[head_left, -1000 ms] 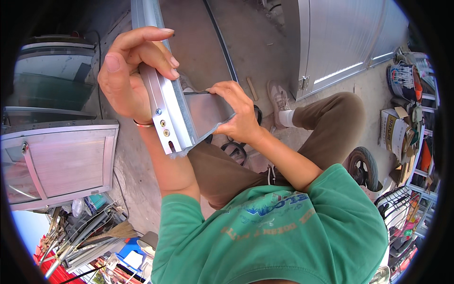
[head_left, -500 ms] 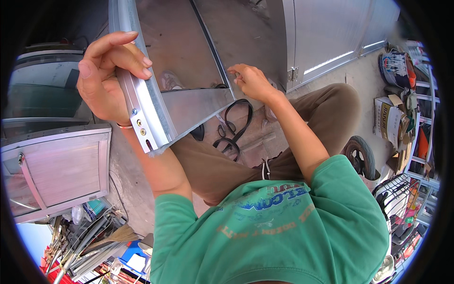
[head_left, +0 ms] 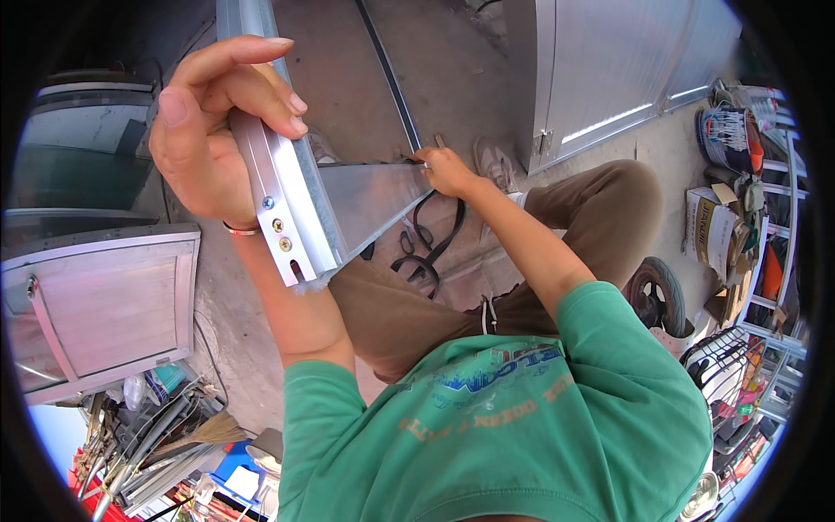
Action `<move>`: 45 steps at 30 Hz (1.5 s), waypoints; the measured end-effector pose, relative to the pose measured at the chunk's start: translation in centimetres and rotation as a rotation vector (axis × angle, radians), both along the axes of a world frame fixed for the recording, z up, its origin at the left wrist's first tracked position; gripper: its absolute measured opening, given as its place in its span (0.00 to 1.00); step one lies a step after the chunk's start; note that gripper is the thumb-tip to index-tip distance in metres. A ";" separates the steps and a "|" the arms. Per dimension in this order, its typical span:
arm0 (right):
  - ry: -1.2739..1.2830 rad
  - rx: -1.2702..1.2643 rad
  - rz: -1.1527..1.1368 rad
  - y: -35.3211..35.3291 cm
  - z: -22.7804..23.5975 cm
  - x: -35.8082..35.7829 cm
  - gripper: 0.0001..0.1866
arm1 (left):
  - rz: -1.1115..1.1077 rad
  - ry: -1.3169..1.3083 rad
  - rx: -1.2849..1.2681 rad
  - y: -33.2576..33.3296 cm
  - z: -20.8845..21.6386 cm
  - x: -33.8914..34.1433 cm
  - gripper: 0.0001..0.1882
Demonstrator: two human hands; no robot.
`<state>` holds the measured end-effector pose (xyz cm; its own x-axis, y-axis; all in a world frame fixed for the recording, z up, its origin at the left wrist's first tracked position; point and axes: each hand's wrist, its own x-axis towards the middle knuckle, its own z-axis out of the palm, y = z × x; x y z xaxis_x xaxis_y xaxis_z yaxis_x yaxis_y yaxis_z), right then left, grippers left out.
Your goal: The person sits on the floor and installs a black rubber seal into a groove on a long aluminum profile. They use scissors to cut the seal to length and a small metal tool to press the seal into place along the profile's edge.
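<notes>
My left hand (head_left: 217, 130) is curled around the upright silver aluminium profile of a glazed frame (head_left: 283, 200). Its index finger is raised, while the lower fingers press over the profile's edge. Screw heads and a notch show at the profile's near end. A clear pane (head_left: 374, 204) stretches right from it toward a second profile with a dark strip (head_left: 387, 74). At that far corner, my right hand (head_left: 448, 172) closes its fingers around the frame's edge; the fingertips are partly hidden. Below it, a loose black strip (head_left: 458, 222) lies in loops on the floor.
Silver panelled doors (head_left: 600, 78) stand at the right, and another panelled frame (head_left: 113, 304) leans at the left. A wheel (head_left: 657, 296), an open carton (head_left: 709, 226) and a ladder-like rack (head_left: 778, 217) are at the right. A broom (head_left: 209, 432) lies among scrap lengths at lower left.
My right hand has moved slightly left and down onto the frame's corner. My left hand and the frame's near end have shifted a little to the right.
</notes>
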<state>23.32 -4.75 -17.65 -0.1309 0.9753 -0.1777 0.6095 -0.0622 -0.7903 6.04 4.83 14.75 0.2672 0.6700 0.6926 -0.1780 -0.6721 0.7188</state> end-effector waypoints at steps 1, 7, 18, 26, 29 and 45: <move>-0.037 0.057 0.049 -1.0 0.0 0.2 0.23 | -0.007 -0.006 -0.009 -0.1 0.0 0.0 0.36; -0.179 0.069 -0.027 -2.5 2.4 -2.3 0.34 | -0.046 -0.016 -0.046 -0.4 0.1 0.8 0.36; -0.065 0.288 -0.087 -4.2 0.8 -0.9 0.29 | -0.091 0.143 -0.044 -1.7 1.6 6.5 0.22; -0.178 -0.023 0.047 -4.9 -3.3 3.3 0.34 | -0.103 0.289 0.141 -1.8 0.6 14.6 0.21; -0.066 0.171 -0.068 -5.3 -1.0 2.6 0.28 | -0.073 0.293 0.181 -2.0 0.6 16.1 0.19; 0.043 0.030 -0.185 -5.9 -0.1 4.7 0.17 | -0.093 0.028 0.150 -1.6 -0.5 15.9 0.21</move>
<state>27.99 -10.63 -17.76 0.0439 0.9882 -0.1467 0.5555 -0.1462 -0.8186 21.93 3.28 14.28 0.3435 0.5316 0.7742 -0.2256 -0.7535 0.6175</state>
